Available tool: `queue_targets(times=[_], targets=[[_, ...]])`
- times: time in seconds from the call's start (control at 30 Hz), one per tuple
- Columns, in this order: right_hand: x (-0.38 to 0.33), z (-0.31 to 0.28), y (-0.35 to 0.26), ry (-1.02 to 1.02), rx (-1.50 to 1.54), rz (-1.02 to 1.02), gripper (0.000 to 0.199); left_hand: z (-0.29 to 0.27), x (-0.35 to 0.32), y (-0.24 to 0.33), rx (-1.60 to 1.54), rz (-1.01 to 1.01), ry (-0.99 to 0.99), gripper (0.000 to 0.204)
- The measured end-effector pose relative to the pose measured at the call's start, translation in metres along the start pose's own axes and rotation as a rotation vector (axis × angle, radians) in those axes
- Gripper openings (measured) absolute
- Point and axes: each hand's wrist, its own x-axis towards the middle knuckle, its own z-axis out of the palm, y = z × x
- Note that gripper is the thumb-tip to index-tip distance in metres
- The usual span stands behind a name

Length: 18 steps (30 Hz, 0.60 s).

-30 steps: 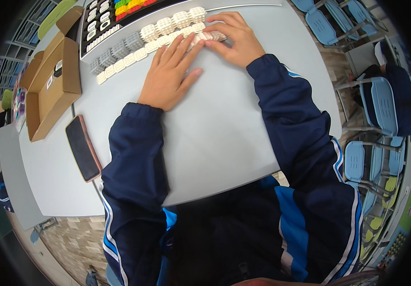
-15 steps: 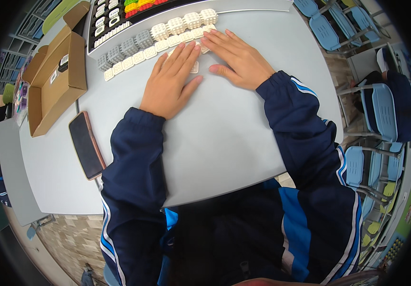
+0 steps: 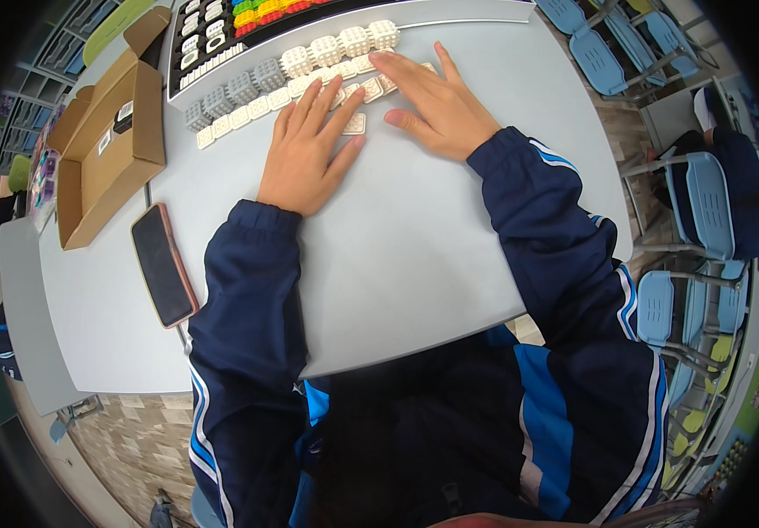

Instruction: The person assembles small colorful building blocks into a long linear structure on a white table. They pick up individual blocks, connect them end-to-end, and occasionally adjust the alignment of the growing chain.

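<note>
Both hands lie flat and open, gripping nothing: the loose tile (image 3: 355, 123) sits between them, seemingly touching the left hand (image 3: 307, 151) fingertips, the right hand (image 3: 435, 107) just beside, under the tile row (image 3: 282, 97) running left-right.

We see small flat cream square tiles (image 3: 355, 123) lying face-up on the grey table, partly under flat fingers. Behind them, a slanting row of chunkier white studded blocks (image 3: 325, 50), upright, side by side.
</note>
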Motion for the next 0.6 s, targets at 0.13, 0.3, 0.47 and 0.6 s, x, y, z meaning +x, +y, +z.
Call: queue_targets(times=[0.13,0.3,0.47,0.6], targets=[[-0.007,0.0,0.018,0.066,-0.081,-0.068,0.043,0.002,0.006,0.004,-0.026,0.004,0.033,0.052],[-0.003,-0.001,0.009,0.03,-0.052,-0.109,0.036,-0.001,0.005,0.005,-0.052,-0.019,0.04,0.052],[-0.005,0.007,0.007,-0.031,-0.051,-0.104,0.038,-0.004,-0.005,0.004,-0.019,-0.08,-0.009,0.051],[-0.006,0.008,0.006,-0.011,-0.037,-0.089,0.039,-0.007,-0.011,0.002,-0.004,-0.115,-0.06,0.051]])
